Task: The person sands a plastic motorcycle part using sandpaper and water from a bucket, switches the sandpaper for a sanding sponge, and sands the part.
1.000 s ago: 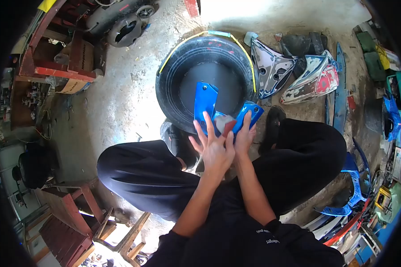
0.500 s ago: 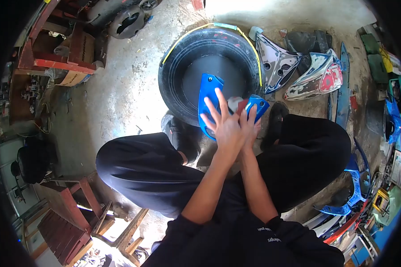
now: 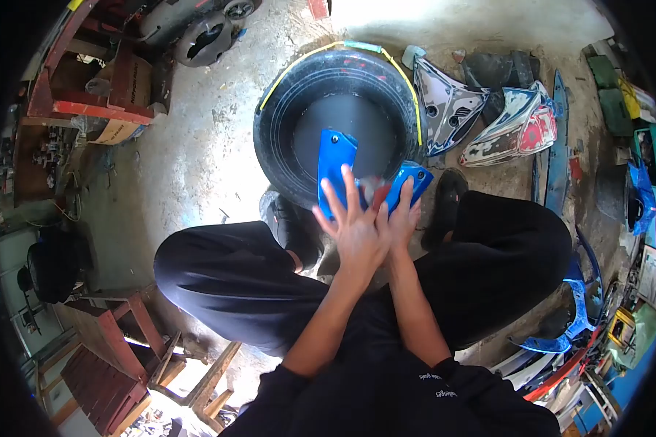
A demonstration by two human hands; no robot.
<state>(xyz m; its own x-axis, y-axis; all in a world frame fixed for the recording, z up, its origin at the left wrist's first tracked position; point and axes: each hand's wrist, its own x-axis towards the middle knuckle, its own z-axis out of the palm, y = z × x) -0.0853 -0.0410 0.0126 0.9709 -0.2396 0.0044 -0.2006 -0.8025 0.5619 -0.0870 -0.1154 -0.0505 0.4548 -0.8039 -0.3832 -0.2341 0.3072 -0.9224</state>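
Note:
A glossy blue plastic panel [image 3: 337,156], with a bolt hole near its top, stands up over the near rim of a black tub [image 3: 266,149] holding dark liquid. My left hand [image 3: 358,237] lies across it, back up, with fingers spread. Just to the right, my right hand [image 3: 401,218] has its fingers along a second blue section [image 3: 408,178], also with a hole. Whether both sections belong to one piece is hidden by my hands. Something reddish [image 3: 377,193] shows blurred between them. My two hands overlap at the thumb side.
Patchy sanded fairing panels [image 3: 452,105] and a red-and-white one [image 3: 514,131] lie right of the tub. Further right are a blue frame-like part [image 3: 579,306] and assorted clutter. Wooden stands [image 3: 116,335] are at left. A yellow strip [image 3: 291,73] runs around the tub's rim.
My hands and the blue panel have moved slightly left and down, towards me. The whole view has shifted a little left.

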